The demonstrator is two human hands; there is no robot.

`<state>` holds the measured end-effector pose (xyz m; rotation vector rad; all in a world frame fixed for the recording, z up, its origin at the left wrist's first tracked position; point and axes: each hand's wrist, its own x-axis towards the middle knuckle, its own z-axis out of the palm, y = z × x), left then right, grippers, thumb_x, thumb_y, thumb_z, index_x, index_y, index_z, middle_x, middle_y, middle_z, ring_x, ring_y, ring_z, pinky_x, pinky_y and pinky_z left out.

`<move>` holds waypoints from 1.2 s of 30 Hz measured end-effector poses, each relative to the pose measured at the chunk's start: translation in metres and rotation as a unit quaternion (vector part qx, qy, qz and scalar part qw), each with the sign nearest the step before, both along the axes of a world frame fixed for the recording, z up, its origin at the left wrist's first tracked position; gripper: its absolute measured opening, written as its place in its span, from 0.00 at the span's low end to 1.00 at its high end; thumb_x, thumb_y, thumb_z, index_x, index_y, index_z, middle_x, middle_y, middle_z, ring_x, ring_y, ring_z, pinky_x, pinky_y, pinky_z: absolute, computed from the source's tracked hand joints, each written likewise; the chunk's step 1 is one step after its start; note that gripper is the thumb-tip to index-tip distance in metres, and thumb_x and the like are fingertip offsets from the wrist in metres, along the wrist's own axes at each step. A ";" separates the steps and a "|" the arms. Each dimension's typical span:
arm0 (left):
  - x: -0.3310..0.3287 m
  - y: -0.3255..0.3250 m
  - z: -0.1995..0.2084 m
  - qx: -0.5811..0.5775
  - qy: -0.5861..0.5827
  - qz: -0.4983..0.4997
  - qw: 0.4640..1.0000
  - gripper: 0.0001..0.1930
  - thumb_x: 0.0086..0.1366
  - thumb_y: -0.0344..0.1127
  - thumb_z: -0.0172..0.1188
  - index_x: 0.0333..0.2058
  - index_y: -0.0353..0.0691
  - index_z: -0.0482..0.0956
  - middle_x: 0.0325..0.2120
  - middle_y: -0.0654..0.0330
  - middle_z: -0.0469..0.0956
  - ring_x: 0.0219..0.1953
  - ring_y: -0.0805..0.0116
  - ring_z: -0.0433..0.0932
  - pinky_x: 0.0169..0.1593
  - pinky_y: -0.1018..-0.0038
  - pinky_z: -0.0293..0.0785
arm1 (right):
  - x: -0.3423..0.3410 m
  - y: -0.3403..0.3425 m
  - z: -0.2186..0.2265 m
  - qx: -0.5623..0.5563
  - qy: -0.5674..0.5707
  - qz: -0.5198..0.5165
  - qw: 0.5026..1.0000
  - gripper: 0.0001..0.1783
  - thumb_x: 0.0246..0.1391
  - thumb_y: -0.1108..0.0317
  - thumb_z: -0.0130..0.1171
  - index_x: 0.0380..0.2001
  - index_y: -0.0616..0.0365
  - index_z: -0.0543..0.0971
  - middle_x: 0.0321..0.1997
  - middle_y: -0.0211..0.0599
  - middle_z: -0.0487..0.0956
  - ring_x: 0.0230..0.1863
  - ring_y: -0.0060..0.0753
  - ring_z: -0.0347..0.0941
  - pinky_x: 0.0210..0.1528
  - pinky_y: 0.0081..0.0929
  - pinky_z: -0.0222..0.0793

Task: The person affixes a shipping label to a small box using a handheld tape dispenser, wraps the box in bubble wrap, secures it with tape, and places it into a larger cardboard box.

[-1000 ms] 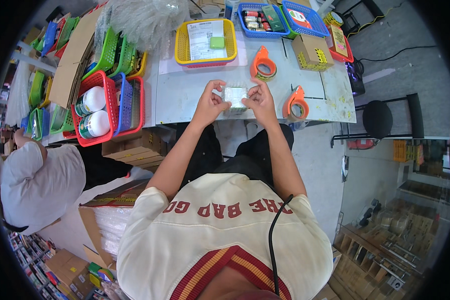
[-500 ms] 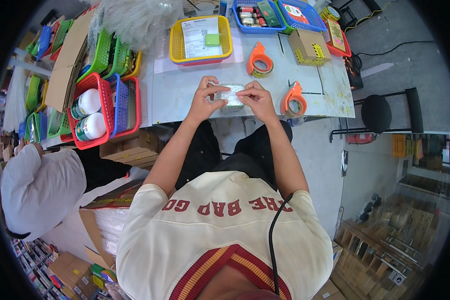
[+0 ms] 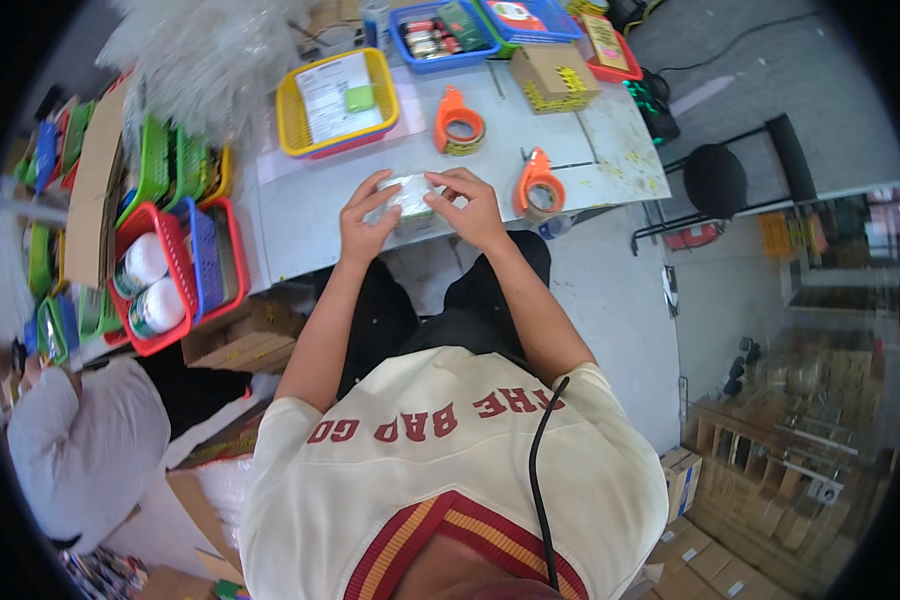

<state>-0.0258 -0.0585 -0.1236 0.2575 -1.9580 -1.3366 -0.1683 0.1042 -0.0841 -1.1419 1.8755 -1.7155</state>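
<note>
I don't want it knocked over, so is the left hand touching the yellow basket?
Apart. The head view shows a strip of pale tabletop between the left hand and the yellow basket.

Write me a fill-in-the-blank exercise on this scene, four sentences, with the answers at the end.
1. The small wrapped package is ____ the left hand and the right hand.
2. The far tape dispenser and the near tape dispenser are both ____ in colour.
3. The small block lying on the paper in the yellow basket is ____.
4. The number of white bottles in the red basket is ____.

Missing words: between; orange; green; two.
</note>
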 end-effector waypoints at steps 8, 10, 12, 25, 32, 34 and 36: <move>-0.002 0.003 -0.001 -0.018 -0.002 0.007 1.000 0.19 0.55 0.26 0.66 0.48 0.36 0.87 0.57 0.50 0.79 0.60 0.56 0.77 0.64 0.65 0.69 | -0.052 0.088 -0.023 0.423 0.393 -0.285 0.765 0.26 0.51 0.51 0.71 0.41 0.65 0.82 0.42 0.49 0.83 0.48 0.48 0.75 0.55 0.46 0.67; -0.003 0.002 0.000 -0.015 -0.002 0.012 1.000 0.19 0.55 0.26 0.66 0.48 0.36 0.87 0.57 0.50 0.79 0.60 0.56 0.77 0.64 0.64 0.70 | -0.054 0.090 -0.042 0.466 0.445 -0.225 0.731 0.25 0.51 0.50 0.70 0.37 0.64 0.82 0.38 0.50 0.84 0.52 0.49 0.74 0.58 0.47 0.65; -0.005 0.002 0.001 -0.012 -0.001 0.013 1.000 0.19 0.55 0.26 0.66 0.48 0.37 0.87 0.57 0.51 0.79 0.60 0.56 0.77 0.64 0.64 0.70 | -0.060 0.093 -0.048 0.461 0.453 -0.203 0.735 0.23 0.50 0.52 0.70 0.36 0.64 0.83 0.34 0.49 0.84 0.49 0.50 0.75 0.58 0.46 0.65; 0.001 0.007 -0.001 -0.004 0.021 0.025 0.999 0.19 0.54 0.28 0.68 0.47 0.39 0.87 0.56 0.53 0.80 0.57 0.56 0.80 0.60 0.66 0.73 | -0.054 0.117 -0.015 -0.176 -0.441 -0.105 0.874 0.16 0.65 0.58 0.53 0.40 0.62 0.78 0.20 0.39 0.75 0.27 0.40 0.72 0.67 0.48 0.63; 0.001 0.012 -0.006 0.004 0.049 0.026 0.998 0.19 0.53 0.29 0.69 0.47 0.42 0.88 0.57 0.53 0.78 0.57 0.56 0.79 0.61 0.65 0.73 | -0.041 0.104 0.007 -0.283 -0.553 -0.026 0.783 0.20 0.65 0.56 0.44 0.34 0.60 0.80 0.17 0.37 0.71 0.24 0.38 0.68 0.60 0.46 0.66; -0.003 0.016 -0.008 0.001 0.079 0.041 0.996 0.19 0.53 0.29 0.69 0.47 0.43 0.88 0.57 0.53 0.75 0.58 0.55 0.77 0.62 0.64 0.73 | -0.042 0.092 0.023 -0.278 -0.549 -0.014 0.788 0.20 0.65 0.57 0.44 0.34 0.59 0.80 0.16 0.37 0.70 0.24 0.38 0.68 0.56 0.45 0.67; -0.003 0.017 -0.013 -0.003 0.084 0.046 0.995 0.19 0.53 0.29 0.70 0.46 0.45 0.89 0.56 0.52 0.71 0.58 0.54 0.75 0.63 0.62 0.72 | -0.040 0.072 0.047 -0.266 -0.557 -0.023 0.786 0.20 0.65 0.57 0.44 0.35 0.60 0.80 0.17 0.36 0.69 0.25 0.38 0.70 0.54 0.45 0.68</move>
